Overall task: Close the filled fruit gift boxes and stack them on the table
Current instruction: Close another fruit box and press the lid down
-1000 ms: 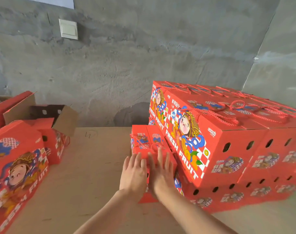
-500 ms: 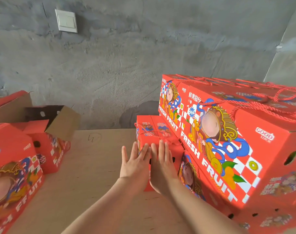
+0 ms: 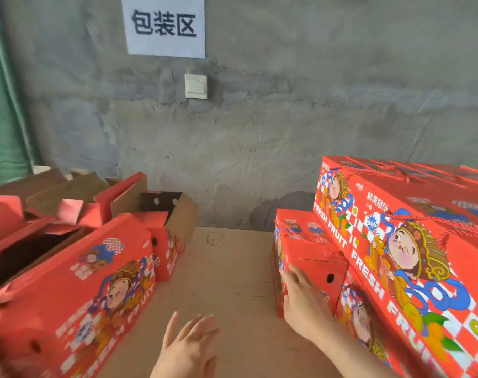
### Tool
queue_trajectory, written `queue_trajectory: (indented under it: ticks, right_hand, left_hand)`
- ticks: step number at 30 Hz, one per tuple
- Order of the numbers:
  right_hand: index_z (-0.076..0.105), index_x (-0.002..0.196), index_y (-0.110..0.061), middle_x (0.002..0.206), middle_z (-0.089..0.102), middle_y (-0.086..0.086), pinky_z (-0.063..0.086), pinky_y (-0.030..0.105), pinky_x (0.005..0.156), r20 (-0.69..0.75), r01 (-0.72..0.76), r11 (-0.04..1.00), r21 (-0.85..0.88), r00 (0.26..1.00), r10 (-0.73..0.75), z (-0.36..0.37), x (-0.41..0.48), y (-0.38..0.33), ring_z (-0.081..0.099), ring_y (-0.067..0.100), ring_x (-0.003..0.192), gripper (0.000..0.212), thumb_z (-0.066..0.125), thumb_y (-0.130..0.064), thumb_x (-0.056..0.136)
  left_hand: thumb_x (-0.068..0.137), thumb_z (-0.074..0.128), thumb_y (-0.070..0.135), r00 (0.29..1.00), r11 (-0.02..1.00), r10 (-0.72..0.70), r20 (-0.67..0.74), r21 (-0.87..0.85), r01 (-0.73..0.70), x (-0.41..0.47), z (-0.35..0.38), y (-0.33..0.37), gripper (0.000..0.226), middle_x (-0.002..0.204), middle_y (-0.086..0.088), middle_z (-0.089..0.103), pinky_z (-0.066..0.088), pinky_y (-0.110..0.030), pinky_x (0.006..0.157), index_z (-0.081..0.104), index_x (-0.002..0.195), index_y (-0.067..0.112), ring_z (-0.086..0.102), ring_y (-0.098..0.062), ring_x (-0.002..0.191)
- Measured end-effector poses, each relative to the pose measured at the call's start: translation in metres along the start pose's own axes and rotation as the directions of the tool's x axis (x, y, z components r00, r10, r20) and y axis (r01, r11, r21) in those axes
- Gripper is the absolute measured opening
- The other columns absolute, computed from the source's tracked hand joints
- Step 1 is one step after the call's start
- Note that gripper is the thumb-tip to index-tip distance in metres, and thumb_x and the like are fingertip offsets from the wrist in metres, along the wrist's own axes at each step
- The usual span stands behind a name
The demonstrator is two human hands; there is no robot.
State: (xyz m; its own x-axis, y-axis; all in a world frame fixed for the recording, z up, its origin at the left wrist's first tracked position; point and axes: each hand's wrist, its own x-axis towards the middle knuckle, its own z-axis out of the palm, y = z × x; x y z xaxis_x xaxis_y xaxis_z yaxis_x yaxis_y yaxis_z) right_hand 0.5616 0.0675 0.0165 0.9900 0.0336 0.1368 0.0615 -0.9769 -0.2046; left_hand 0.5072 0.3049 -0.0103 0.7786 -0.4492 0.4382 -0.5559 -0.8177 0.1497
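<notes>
Withdrawn from the closed red cardboard fruit gift box, the left hand hovers left of it — fingers spread, holding nothing. The right hand presses flat on that box's near end, fingers straight. Box sits on the brown table, against a taller red box stack.

Paper sign; wall switch; green curtain

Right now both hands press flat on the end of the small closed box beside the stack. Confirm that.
Not both. The head view shows only the right hand flat on the small closed box beside the stack; the left hand hovers open above the table, touching nothing.
</notes>
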Motion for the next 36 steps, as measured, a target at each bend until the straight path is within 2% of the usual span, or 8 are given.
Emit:
queue_trajectory:
  ticks: [4,6,10,15,20,24,30,36]
  right_hand:
    - [0.043,0.134,-0.041,0.156,0.009,-0.017,0.023,0.015,0.108,0.194,0.219,0.962,0.162,0.949,-0.248,0.034,-0.094,-0.097,0.026,0.004,0.139,0.046,0.039,-0.023,0.092]
    - [0.046,0.132,-0.041,0.154,0.017,-0.019,0.025,0.012,0.105,0.269,0.253,0.939,0.235,0.911,-0.313,0.042,-0.129,-0.149,0.03,0.001,0.136,0.043,0.042,-0.027,0.092]
    - [0.047,0.134,-0.035,0.145,0.037,-0.017,0.024,0.004,0.096,0.331,0.28,0.873,0.399,0.844,-0.422,0.05,-0.186,-0.254,0.045,0.004,0.127,0.044,0.048,-0.024,0.092]
    - [0.053,0.124,-0.019,0.119,0.062,-0.003,0.04,0.02,0.095,0.237,0.315,0.777,0.545,0.831,-0.503,0.044,-0.245,-0.368,0.056,0.015,0.113,0.045,0.06,-0.04,0.085]
    - [0.013,0.148,-0.019,0.14,0.038,0.006,0.033,0.027,0.103,0.136,0.305,0.724,0.619,0.866,-0.481,0.028,-0.269,-0.441,0.04,0.021,0.128,0.093,0.066,-0.051,0.079]
    - [-0.007,0.146,-0.045,0.109,0.055,0.012,0.046,0.037,0.087,0.141,0.47,0.8,0.372,0.823,-0.55,0.014,-0.252,-0.472,0.058,0.031,0.099,0.087,0.058,-0.045,0.088]
    - [0.037,0.126,-0.01,0.121,0.06,0.015,0.046,0.035,0.079,0.245,0.455,0.89,0.023,0.861,-0.446,-0.006,-0.225,-0.502,0.056,0.035,0.112,0.044,0.058,-0.022,0.089]
    - [0.042,0.107,-0.022,0.09,0.062,0.013,0.059,0.043,0.061,0.28,0.189,0.892,0.41,0.905,-0.321,-0.008,-0.233,-0.45,0.067,0.028,0.071,0.035,0.04,0.0,0.08]
  left_hand:
    - [0.076,0.039,0.04,0.96,0.962,-0.266,-0.091,-0.091,0.258,-0.11,-0.078,-0.037,0.041,0.078,0.009,0.072,0.049,-0.015,0.045,0.076,0.071,0.025,0.067,-0.005,0.058]
    - [0.072,0.042,0.038,0.924,0.93,-0.361,-0.13,-0.118,0.347,-0.157,-0.123,-0.042,0.038,0.078,0.004,0.073,0.047,-0.018,0.04,0.076,0.076,0.022,0.068,-0.008,0.057]
    - [0.084,0.045,0.039,0.846,0.873,-0.487,-0.216,-0.096,0.478,-0.233,-0.195,-0.04,0.038,0.089,0.004,0.073,0.057,-0.027,0.066,0.076,0.086,0.017,0.069,-0.013,0.081]
    - [0.08,0.056,0.018,0.672,0.767,-0.603,-0.431,-0.081,0.636,-0.31,-0.276,-0.061,0.028,0.104,-0.005,0.07,0.048,-0.039,0.087,0.073,0.099,0.007,0.065,-0.025,0.096]
    - [0.082,0.063,-0.005,0.49,0.669,-0.645,-0.586,-0.125,0.732,-0.37,-0.335,-0.09,0.02,0.102,-0.011,0.07,0.047,-0.046,0.088,0.072,0.099,0.003,0.064,-0.034,0.095]
    - [0.082,0.061,-0.005,0.512,0.681,-0.654,-0.558,-0.137,0.72,-0.383,-0.343,-0.105,0.024,0.105,-0.012,0.069,0.046,-0.043,0.09,0.07,0.104,0.003,0.063,-0.033,0.099]
    - [0.088,0.059,0.007,0.55,0.691,-0.687,-0.474,-0.192,0.697,-0.376,-0.33,-0.111,0.028,0.115,-0.008,0.065,0.043,-0.039,0.094,0.066,0.115,0.009,0.059,-0.028,0.109]
    - [0.092,0.054,0.01,0.537,0.656,-0.741,-0.404,-0.263,0.707,-0.367,-0.312,-0.114,0.03,0.12,-0.007,0.063,0.043,-0.036,0.095,0.061,0.121,0.011,0.056,-0.027,0.112]
